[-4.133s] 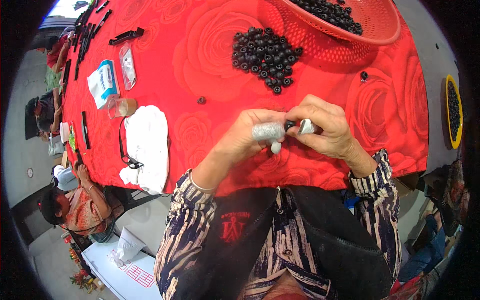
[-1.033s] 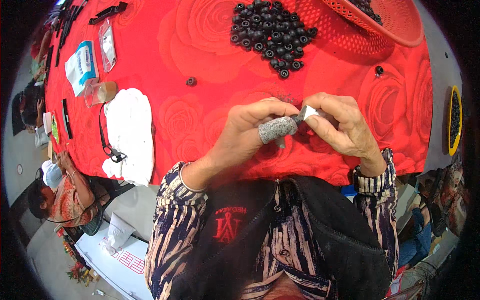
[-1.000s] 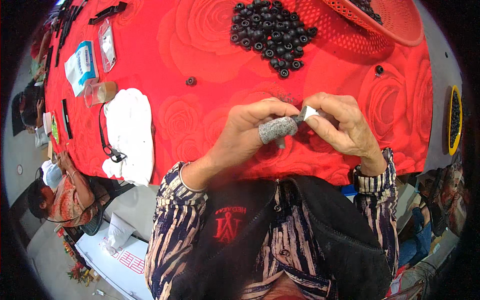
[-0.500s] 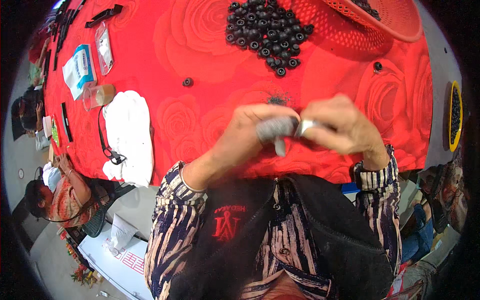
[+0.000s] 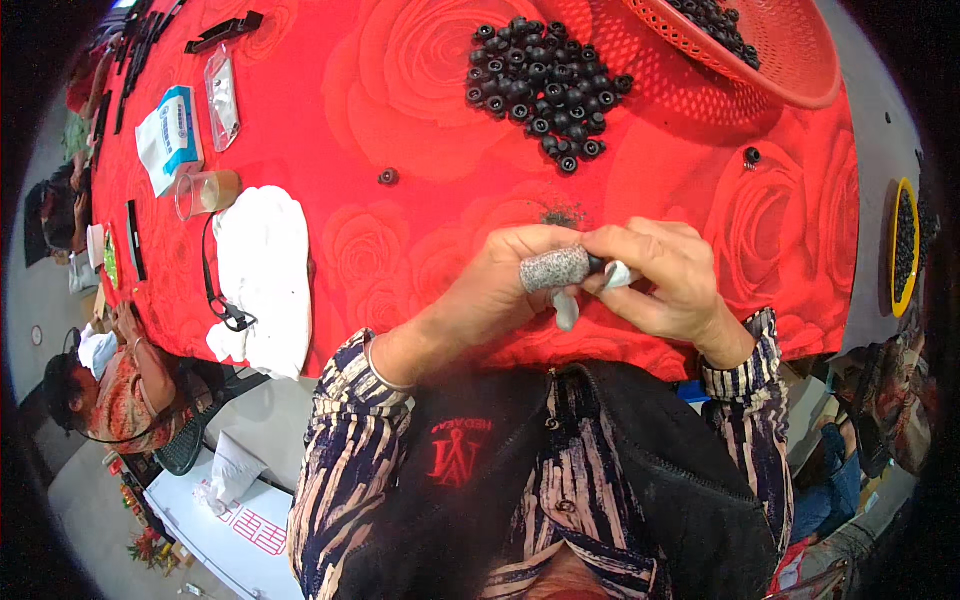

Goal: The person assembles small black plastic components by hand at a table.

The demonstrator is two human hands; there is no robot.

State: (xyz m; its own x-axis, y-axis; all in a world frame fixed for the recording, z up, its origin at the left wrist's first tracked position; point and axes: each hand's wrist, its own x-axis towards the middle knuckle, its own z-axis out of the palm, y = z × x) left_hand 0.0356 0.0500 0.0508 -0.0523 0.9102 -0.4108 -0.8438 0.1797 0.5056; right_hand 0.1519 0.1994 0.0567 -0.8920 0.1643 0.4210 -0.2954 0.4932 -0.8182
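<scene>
My left hand is closed, a speckled grey cover on one finger and a smooth grey one on another fingertip. At its fingertips a small black part is pinched, mostly hidden by the fingers. My right hand is closed against it, fingers bent and meeting the left fingertips. Something white shows among the right fingers; I cannot tell whether it is a finger cover or a small tool. Just beyond the hands lie black crumbs on the red tablecloth. Farther off is a pile of black round hollow parts.
A red plastic basket of black parts stands far right. Single black parts lie left and right. At left are a white cloth, a plastic cup and a blue-white packet. Another person sits farther left.
Both hands stay close together over the table. My right hand has shifted slightly down and its blur is gone; its fingers now press closer to the left fingertips. The view has shifted slightly.
</scene>
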